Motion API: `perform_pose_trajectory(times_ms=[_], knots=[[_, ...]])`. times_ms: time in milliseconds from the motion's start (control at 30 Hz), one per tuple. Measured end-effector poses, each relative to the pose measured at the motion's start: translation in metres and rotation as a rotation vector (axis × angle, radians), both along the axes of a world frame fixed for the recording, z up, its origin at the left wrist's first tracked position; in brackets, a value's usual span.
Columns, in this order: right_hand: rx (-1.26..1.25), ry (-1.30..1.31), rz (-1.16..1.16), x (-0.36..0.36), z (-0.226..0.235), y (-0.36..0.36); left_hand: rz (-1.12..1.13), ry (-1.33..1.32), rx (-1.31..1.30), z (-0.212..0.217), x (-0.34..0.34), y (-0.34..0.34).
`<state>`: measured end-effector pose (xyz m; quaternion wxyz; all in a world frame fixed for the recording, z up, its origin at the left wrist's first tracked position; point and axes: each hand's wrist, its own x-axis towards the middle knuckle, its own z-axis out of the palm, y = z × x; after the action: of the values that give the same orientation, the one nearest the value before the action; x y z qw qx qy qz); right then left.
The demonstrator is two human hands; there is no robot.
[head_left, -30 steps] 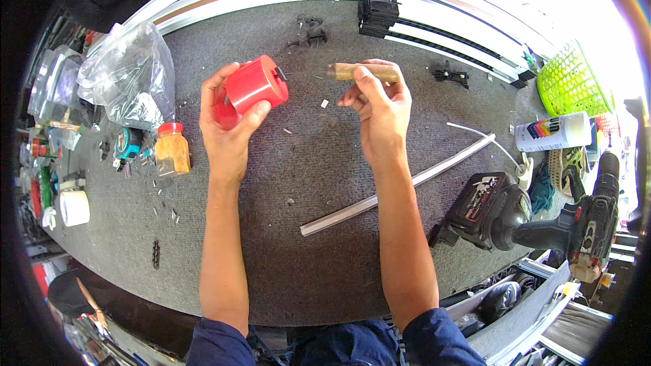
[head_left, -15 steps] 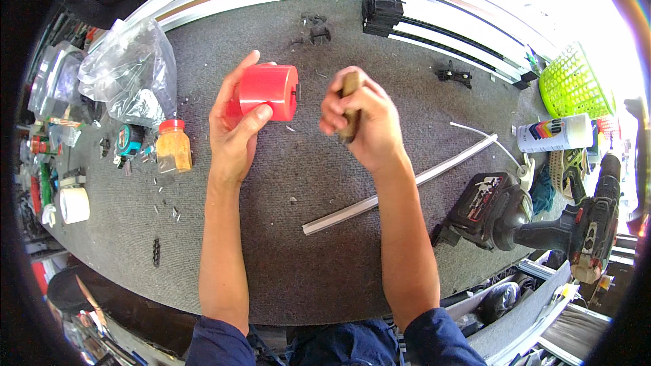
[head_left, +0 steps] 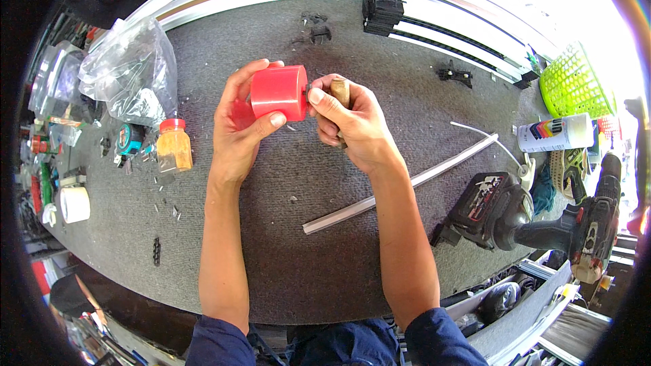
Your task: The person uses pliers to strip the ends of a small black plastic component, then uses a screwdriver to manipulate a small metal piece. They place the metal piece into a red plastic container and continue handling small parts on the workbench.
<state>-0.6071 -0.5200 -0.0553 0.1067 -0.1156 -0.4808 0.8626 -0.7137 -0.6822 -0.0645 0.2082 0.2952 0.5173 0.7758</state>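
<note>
A glossy red cylinder [head_left: 279,93] lies sideways in my left hand [head_left: 235,115], with the fingers behind it and the thumb along its lower front. From its right end sticks a small dark stub [head_left: 308,91]. My right hand [head_left: 356,118] is closed round a brown, wooden-looking handle [head_left: 340,92]; the palm hides most of it, and I cannot make out what kind of tool it is. The right thumb and forefinger touch the stub. Both hands are raised over the grey-carpeted bench [head_left: 271,257].
On the right lie a pale strip [head_left: 400,184], a cordless drill [head_left: 542,224], a spray can [head_left: 555,133] and a green basket [head_left: 576,85]. A jar with a red lid [head_left: 174,146], a tape measure [head_left: 130,139] and a clear plastic bag [head_left: 132,71] stand left. Metal rails [head_left: 454,24] line the back.
My right hand, still round the brown handle, has moved left to the cylinder, and its thumb and forefinger now meet the stub. The left hand has shifted the cylinder slightly right.
</note>
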Motion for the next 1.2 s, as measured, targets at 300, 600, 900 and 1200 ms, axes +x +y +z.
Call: perform_pose_trajectory(times_ms=[300,600,900,1200], knots=[[0.066,0.002,-0.057,-0.005,-0.003,-0.006,0.031,0.015,-0.022,-0.003,-0.002,0.002],[0.066,-0.009,-0.123,-0.004,0.004,-0.004,0.02,0.012,-0.023,0.001,-0.001,0.003],[0.229,-0.12,-0.144,-0.003,-0.001,0.0,0.09,0.119,-0.169,-0.009,-0.002,-0.006],[0.291,0.052,-0.267,-0.028,-0.008,-0.025,0.156,0.135,-0.249,-0.02,-0.032,-0.032]])
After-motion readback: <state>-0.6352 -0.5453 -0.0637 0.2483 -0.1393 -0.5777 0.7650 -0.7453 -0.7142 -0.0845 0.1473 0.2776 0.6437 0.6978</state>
